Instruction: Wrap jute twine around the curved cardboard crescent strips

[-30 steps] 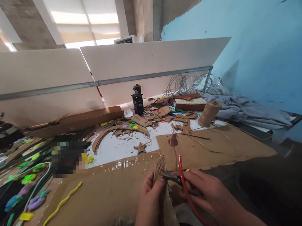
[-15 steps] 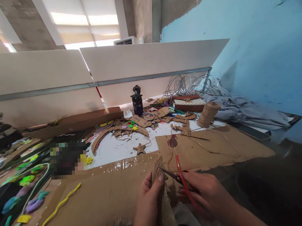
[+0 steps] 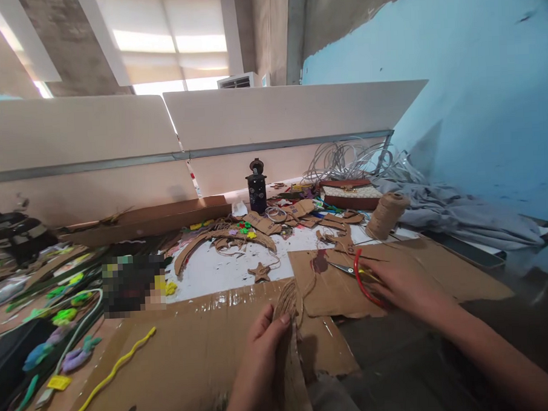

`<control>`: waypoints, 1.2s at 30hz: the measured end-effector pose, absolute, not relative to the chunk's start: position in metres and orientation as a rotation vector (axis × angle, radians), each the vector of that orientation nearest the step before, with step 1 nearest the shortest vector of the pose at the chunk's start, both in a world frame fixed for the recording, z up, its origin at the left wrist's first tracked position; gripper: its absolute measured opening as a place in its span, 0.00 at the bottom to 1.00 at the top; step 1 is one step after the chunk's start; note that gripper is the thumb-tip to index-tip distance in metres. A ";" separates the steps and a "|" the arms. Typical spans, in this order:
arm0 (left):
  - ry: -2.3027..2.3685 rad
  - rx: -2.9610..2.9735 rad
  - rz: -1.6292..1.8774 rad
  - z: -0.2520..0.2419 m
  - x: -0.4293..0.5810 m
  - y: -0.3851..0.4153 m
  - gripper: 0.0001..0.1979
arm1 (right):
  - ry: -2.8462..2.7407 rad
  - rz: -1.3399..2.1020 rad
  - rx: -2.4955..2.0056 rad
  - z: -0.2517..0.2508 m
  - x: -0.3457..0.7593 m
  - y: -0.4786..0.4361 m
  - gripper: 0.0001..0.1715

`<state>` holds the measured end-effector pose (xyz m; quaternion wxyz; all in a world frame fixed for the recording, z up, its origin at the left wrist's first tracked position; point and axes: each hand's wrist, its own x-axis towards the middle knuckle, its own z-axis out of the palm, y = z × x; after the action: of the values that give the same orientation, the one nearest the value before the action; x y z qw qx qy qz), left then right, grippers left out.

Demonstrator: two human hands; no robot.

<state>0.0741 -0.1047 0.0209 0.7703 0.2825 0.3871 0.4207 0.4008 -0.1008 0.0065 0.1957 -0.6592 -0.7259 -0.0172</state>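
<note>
My left hand (image 3: 263, 363) grips a twine-wrapped cardboard piece (image 3: 289, 326) near the table's front edge, thumb pressed on its top. My right hand (image 3: 402, 281) is stretched out to the right over a brown cardboard sheet (image 3: 440, 262). It holds red-handled scissors (image 3: 356, 273) low on that sheet, blades pointing left. A loose end of twine (image 3: 310, 282) hangs from the wrapped piece. A spool of jute twine (image 3: 385, 215) lies tilted behind the scissors.
A large taped cardboard sheet (image 3: 189, 348) covers the front. Cardboard cut-outs, a star (image 3: 259, 271) and an arc (image 3: 221, 238) lie mid-table. A dark bottle (image 3: 256, 187), a brown case (image 3: 350, 191), white cables and grey cloth (image 3: 460, 215) sit behind. Coloured pipe cleaners (image 3: 56, 324) lie left.
My right hand has moved the scissors away from the wrapped piece, out to the right and down onto the cardboard sheet. My left hand still holds the wrapped piece. The view shifted slightly.
</note>
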 end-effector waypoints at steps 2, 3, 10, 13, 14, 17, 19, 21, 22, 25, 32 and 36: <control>0.797 0.614 0.897 0.019 0.077 -0.107 0.18 | -2.033 -0.013 -1.873 0.011 0.395 -0.100 0.16; 0.779 0.628 0.889 0.018 0.078 -0.108 0.17 | -2.025 0.051 -1.826 0.015 0.387 -0.102 0.15; 0.665 0.834 0.816 0.023 0.082 -0.111 0.18 | -1.748 1.134 -1.227 0.033 0.292 -0.119 0.22; 0.634 0.884 0.807 0.026 0.081 -0.112 0.19 | -1.575 1.410 -1.030 0.032 0.269 -0.119 0.27; 0.632 0.894 0.807 0.027 0.080 -0.112 0.19 | -1.522 1.462 -1.001 0.031 0.264 -0.119 0.28; 0.615 0.919 0.822 0.026 0.079 -0.112 0.15 | -1.417 1.489 -0.972 0.027 0.255 -0.120 0.29; 0.599 0.931 0.841 0.024 0.080 -0.111 0.14 | -1.364 1.471 -0.951 0.024 0.251 -0.122 0.28; 0.582 0.899 0.842 0.023 0.081 -0.111 0.15 | -1.331 1.463 -0.944 0.023 0.249 -0.123 0.27; 0.580 0.862 0.834 0.022 0.080 -0.111 0.16 | -1.328 1.441 -0.960 0.023 0.250 -0.122 0.26; 0.642 0.754 0.794 0.023 0.075 -0.109 0.22 | -1.302 1.240 -1.077 0.028 0.259 -0.111 0.23; 0.844 0.926 0.878 0.026 0.036 -0.090 0.20 | -1.185 0.887 -1.126 0.046 0.282 -0.072 0.25; 0.858 0.987 0.953 0.023 0.026 -0.083 0.18 | -1.188 0.904 -1.120 0.044 0.279 -0.064 0.25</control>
<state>0.0263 -0.0830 0.0226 0.6901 0.4412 0.3839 0.4263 0.2788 -0.0636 0.0439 0.5952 -0.4822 -0.5116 0.3892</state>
